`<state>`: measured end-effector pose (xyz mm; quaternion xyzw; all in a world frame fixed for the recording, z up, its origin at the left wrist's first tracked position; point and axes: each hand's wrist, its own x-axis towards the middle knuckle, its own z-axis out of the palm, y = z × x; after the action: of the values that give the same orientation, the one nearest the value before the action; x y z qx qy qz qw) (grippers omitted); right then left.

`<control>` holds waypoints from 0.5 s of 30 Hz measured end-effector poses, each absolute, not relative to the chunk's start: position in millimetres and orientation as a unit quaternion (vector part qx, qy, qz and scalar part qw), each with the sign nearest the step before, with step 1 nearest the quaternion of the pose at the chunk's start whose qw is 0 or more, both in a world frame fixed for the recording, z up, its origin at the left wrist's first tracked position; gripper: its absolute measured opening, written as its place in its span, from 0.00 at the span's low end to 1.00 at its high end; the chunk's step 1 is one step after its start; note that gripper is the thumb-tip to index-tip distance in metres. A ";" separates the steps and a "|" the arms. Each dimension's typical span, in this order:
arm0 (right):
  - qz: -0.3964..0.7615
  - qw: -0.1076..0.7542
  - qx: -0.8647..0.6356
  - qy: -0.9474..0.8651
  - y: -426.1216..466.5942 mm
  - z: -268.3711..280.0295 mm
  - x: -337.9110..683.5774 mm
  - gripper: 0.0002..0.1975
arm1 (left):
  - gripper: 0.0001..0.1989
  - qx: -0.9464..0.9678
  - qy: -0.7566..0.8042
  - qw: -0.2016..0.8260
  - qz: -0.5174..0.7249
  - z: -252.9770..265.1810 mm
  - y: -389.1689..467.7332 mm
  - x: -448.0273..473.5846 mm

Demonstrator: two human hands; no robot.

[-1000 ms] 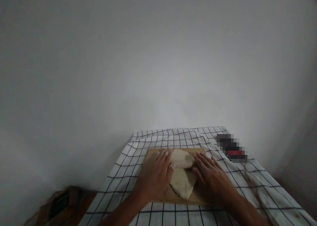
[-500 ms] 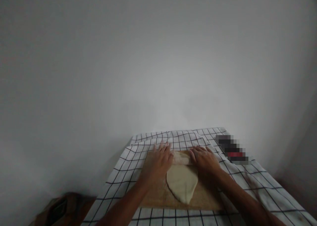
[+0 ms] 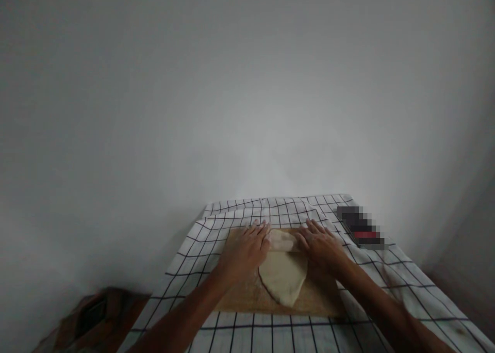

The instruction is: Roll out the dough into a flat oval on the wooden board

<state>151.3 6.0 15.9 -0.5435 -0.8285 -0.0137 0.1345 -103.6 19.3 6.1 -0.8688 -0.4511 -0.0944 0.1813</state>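
Observation:
A pale, flattened piece of dough (image 3: 284,278) lies on a wooden board (image 3: 247,299), narrowing to a point at its near end. Across its far part lies a light, flour-dusted rolling pin (image 3: 284,243). My left hand (image 3: 247,250) rests flat over the pin's left end, fingers stretched forward. Over the right end lies my right hand (image 3: 319,244), palm down, its fingers also extended and apart. Both hands hide the ends of the pin. A bit of dough shows beyond it.
The board lies on a white cloth with a dark grid (image 3: 270,335). A dark, pixelated flat object (image 3: 359,228) with a red band sits to the right. A plain wall (image 3: 247,110) stands behind the table. At lower left is a brown object (image 3: 96,311) with a dark opening.
The right fingers have stretched further forward. Table, board and dough appear slightly higher in the picture. The pin still lies across the far part of the dough.

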 end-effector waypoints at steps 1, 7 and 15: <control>-0.018 0.147 -0.547 -0.824 -8.5 13.8 150.9 0.19 | 0.24 -0.866 -0.455 0.179 -0.105 7.8 0.0 -104.1; -0.067 0.224 -0.516 -0.824 -95.2 -12.1 151.6 0.20 | 0.24 -0.858 -0.449 0.160 -0.190 5.2 -81.7 -114.4; -0.207 0.299 -0.505 -0.783 -122.5 -54.8 137.7 0.33 | 0.29 -0.857 -0.453 0.161 -0.186 -14.0 -93.2 -126.0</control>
<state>137.7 -122.5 -54.8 -0.5046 -0.7832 -0.2069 0.2985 -126.0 -93.2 -14.0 -0.8572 -0.4526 -0.1858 0.1610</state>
